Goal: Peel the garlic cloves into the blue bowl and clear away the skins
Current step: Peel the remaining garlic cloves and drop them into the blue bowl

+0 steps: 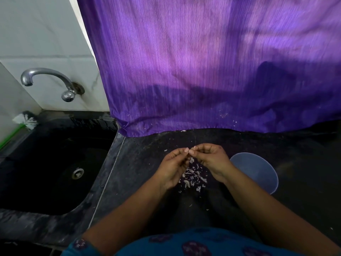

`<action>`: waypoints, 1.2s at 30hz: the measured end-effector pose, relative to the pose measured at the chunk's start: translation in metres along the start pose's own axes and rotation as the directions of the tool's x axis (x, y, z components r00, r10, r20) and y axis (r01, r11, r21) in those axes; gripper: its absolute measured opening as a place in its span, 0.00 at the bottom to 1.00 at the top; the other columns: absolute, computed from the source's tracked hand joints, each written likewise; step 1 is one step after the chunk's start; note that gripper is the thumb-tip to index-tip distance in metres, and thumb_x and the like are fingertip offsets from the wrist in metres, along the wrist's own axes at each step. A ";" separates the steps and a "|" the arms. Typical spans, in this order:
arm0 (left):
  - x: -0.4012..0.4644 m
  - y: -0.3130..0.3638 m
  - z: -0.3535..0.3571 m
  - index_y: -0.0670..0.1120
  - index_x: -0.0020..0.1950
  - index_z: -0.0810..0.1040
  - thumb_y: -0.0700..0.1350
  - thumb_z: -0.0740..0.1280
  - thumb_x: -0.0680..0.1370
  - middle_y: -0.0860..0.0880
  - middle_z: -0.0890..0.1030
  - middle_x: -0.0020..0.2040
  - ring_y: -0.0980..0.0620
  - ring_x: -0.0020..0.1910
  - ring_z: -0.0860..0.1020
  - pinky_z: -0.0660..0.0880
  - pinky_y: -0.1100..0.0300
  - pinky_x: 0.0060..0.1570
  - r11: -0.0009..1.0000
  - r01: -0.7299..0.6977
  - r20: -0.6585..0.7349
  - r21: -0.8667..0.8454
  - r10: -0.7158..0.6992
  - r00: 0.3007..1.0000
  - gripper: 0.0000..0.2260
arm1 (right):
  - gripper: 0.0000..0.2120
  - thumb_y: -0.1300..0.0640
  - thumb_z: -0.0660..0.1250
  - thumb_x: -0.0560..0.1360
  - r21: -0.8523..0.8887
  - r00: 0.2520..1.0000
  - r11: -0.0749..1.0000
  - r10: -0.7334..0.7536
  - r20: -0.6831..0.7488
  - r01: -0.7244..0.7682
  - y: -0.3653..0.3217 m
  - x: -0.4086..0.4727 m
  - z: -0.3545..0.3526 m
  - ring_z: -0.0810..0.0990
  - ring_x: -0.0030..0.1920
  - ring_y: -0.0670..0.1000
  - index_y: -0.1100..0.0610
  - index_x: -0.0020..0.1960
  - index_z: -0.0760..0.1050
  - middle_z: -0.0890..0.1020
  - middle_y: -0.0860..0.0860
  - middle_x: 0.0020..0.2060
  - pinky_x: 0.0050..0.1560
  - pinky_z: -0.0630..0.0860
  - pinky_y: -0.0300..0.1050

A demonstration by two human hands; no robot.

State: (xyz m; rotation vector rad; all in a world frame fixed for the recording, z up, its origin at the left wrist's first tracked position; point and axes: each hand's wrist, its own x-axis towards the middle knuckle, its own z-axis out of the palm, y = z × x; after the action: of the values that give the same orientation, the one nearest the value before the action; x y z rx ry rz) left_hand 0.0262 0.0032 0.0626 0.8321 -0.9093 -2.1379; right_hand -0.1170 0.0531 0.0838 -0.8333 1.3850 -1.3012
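Two hands over a dark counter (144, 163). Left hand (172, 168) and right hand (210, 159) meet at the fingertips, both with fingers curled, pinching one small pale garlic clove (191, 149) between them; the clove is mostly hidden by fingers. One blue bowl (258, 172) sits on the counter just right of the right wrist, partly covered by that forearm; contents not visible. One loose pile of garlic skins (192, 177) lies on the counter under and between the hands, too many bits to count, a few stray flakes around. One black sink (55, 163) at left, one metal tap (49, 80), one brush (24, 122) at the sink's back corner. One purple cloth (212, 71) hangs behind. No readable writing.
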 end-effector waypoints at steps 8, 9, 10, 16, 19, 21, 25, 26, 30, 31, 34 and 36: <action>0.005 0.002 -0.003 0.36 0.52 0.79 0.39 0.67 0.74 0.45 0.81 0.41 0.57 0.37 0.78 0.77 0.70 0.36 0.979 0.136 0.015 -0.151 -0.135 0.991 0.09 | 0.04 0.63 0.69 0.74 0.040 0.994 0.998 0.053 0.093 -0.057 0.002 0.002 -0.007 0.79 0.43 0.49 0.59 0.47 0.82 0.84 0.53 0.40 0.47 0.74 0.42; 0.005 0.001 -0.003 0.36 0.52 0.79 0.39 0.67 0.74 0.44 0.81 0.41 0.56 0.37 0.79 0.77 0.70 0.36 0.978 0.141 0.015 -0.153 -0.140 0.990 0.09 | 0.04 0.63 0.68 0.75 0.038 0.993 0.997 0.062 0.101 -0.066 0.002 0.003 -0.007 0.79 0.43 0.49 0.59 0.47 0.82 0.84 0.53 0.40 0.47 0.74 0.41; 0.006 0.001 -0.003 0.36 0.51 0.79 0.39 0.67 0.74 0.45 0.81 0.41 0.56 0.37 0.78 0.77 0.70 0.37 0.978 0.142 0.012 -0.153 -0.142 0.990 0.09 | 0.05 0.63 0.66 0.76 0.030 0.992 0.997 0.073 0.105 -0.077 0.002 0.003 -0.007 0.79 0.42 0.48 0.60 0.47 0.81 0.83 0.53 0.40 0.46 0.75 0.40; 0.010 -0.001 -0.004 0.41 0.44 0.78 0.36 0.66 0.78 0.49 0.80 0.35 0.58 0.33 0.76 0.76 0.69 0.35 0.996 0.048 -0.144 -0.072 -0.058 0.988 0.03 | 0.10 0.54 0.62 0.81 -0.007 0.986 0.988 0.151 -0.077 -0.152 0.001 0.007 -0.006 0.82 0.39 0.49 0.60 0.51 0.76 0.83 0.55 0.40 0.40 0.77 0.39; 0.011 -0.007 -0.004 0.41 0.43 0.78 0.35 0.65 0.78 0.49 0.80 0.34 0.57 0.33 0.76 0.76 0.68 0.36 0.998 -0.005 -0.161 0.067 0.016 0.987 0.05 | 0.10 0.59 0.71 0.74 -0.104 0.994 0.989 0.104 -0.032 -0.107 0.002 0.002 -0.009 0.84 0.44 0.52 0.58 0.54 0.76 0.84 0.57 0.44 0.47 0.80 0.44; 0.012 -0.013 -0.001 0.39 0.44 0.79 0.35 0.64 0.78 0.49 0.82 0.34 0.58 0.33 0.77 0.75 0.68 0.36 0.995 -0.015 -0.145 0.102 0.030 0.989 0.05 | 0.09 0.65 0.72 0.72 -0.126 0.998 0.990 0.065 -0.012 -0.066 0.004 -0.001 -0.007 0.84 0.44 0.52 0.59 0.51 0.78 0.85 0.56 0.42 0.49 0.80 0.45; 0.011 -0.022 0.006 0.40 0.42 0.79 0.36 0.64 0.79 0.50 0.79 0.32 0.59 0.31 0.74 0.73 0.68 0.37 0.988 -0.013 -0.138 0.154 0.034 0.990 0.07 | 0.05 0.67 0.72 0.72 -0.112 0.998 0.992 0.052 -0.043 -0.057 0.013 -0.004 -0.014 0.82 0.41 0.49 0.59 0.45 0.80 0.84 0.52 0.37 0.46 0.79 0.43; 0.011 -0.023 0.006 0.41 0.41 0.78 0.36 0.64 0.79 0.51 0.78 0.31 0.59 0.30 0.73 0.73 0.68 0.36 0.984 -0.006 -0.155 0.177 0.034 0.987 0.08 | 0.05 0.67 0.71 0.72 -0.111 0.996 0.992 0.054 -0.069 -0.062 0.016 -0.005 -0.020 0.81 0.40 0.48 0.58 0.45 0.80 0.84 0.52 0.37 0.44 0.79 0.41; 0.014 -0.034 -0.012 0.44 0.38 0.75 0.41 0.64 0.80 0.53 0.74 0.28 0.57 0.29 0.70 0.70 0.65 0.32 0.892 0.005 -0.275 0.452 0.134 0.952 0.10 | 0.04 0.66 0.72 0.73 -0.216 0.947 0.974 0.000 -0.320 -0.073 0.026 -0.008 -0.065 0.80 0.45 0.50 0.58 0.44 0.81 0.84 0.53 0.42 0.46 0.75 0.35; 0.014 -0.040 -0.017 0.45 0.38 0.75 0.42 0.64 0.80 0.53 0.73 0.29 0.57 0.29 0.70 0.69 0.63 0.33 0.844 0.005 -0.291 0.537 0.180 0.940 0.11 | 0.02 0.64 0.71 0.74 -0.400 0.924 0.907 -0.034 -0.380 -0.130 0.027 -0.010 -0.079 0.80 0.45 0.50 0.58 0.44 0.81 0.84 0.54 0.44 0.44 0.72 0.33; 0.012 -0.059 -0.029 0.47 0.36 0.76 0.46 0.64 0.81 0.54 0.74 0.29 0.56 0.30 0.71 0.68 0.61 0.33 0.685 0.031 -0.290 0.728 0.266 0.919 0.13 | 0.05 0.57 0.67 0.77 -0.866 0.933 0.398 -0.062 -0.353 -0.302 0.027 -0.022 -0.112 0.81 0.48 0.53 0.56 0.48 0.81 0.84 0.55 0.48 0.45 0.71 0.40; 0.010 -0.071 -0.030 0.49 0.38 0.77 0.46 0.66 0.80 0.55 0.77 0.33 0.56 0.34 0.74 0.70 0.61 0.36 0.578 0.034 -0.242 0.815 0.286 0.927 0.10 | 0.11 0.59 0.66 0.77 -0.917 0.956 0.280 0.000 -0.294 -0.283 0.032 -0.029 -0.119 0.80 0.53 0.55 0.56 0.58 0.80 0.83 0.56 0.54 0.55 0.74 0.45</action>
State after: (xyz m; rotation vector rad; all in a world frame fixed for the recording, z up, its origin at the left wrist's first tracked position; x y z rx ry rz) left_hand 0.0200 0.0230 -0.0120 1.4767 -1.7255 -1.2815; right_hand -0.2187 0.1177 0.0473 -1.3010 2.4532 -0.2320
